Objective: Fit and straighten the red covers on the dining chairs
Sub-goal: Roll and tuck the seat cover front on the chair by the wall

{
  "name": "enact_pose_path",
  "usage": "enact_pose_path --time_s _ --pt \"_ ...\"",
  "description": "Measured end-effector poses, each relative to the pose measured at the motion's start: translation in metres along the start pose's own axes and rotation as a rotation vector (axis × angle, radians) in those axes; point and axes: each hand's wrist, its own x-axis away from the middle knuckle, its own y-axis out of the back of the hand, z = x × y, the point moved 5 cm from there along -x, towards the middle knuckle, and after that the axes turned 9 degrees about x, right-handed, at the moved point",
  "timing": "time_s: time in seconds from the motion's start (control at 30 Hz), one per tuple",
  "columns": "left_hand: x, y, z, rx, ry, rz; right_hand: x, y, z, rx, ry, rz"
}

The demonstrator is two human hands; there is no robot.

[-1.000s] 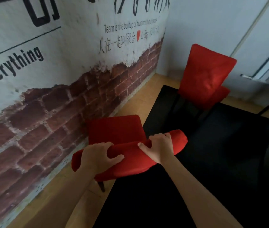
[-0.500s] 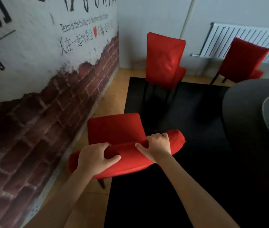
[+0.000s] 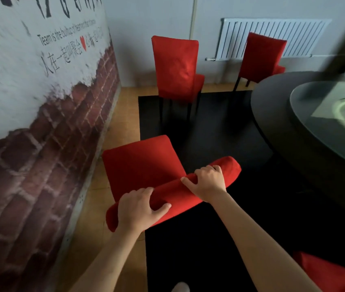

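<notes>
Both hands grasp the top of the near chair's red cover (image 3: 173, 192): left hand (image 3: 137, 209) toward the near-left end, right hand (image 3: 207, 182) toward the far-right end, fingers curled over it.

Red-covered chairs (image 3: 175, 68) on black rug (image 3: 220, 131)

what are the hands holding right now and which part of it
Both hands grip the top edge of the nearest chair's red-covered backrest: left hand near its left end, right hand near its right.
</notes>
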Motion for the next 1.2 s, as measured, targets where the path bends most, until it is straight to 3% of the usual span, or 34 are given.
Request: enact_pose_path --time_s 0.13,0.3,0.53,0.9,1.2 --pt "0.006 0.01 0.009 0.005 -0.053 -0.023 0.014 0.006 0.011 -0.024 -0.042 -0.01" --pt "-0.013 0.036 0.067 0.087 -0.092 -0.017 0.031 0.015 0.049 -0.078 -0.105 -0.093" --pt "-0.026 0.055 0.109 0.085 -0.289 0.002 0.076 0.026 0.107 -0.14 -0.311 -0.159" --pt "-0.035 0.067 0.142 0.21 -0.518 0.104 0.111 0.041 0.167 -0.124 -0.563 -0.104" --pt "-0.068 0.063 0.152 0.235 -0.661 0.169 0.111 0.056 0.194 -0.079 -0.736 -0.221"
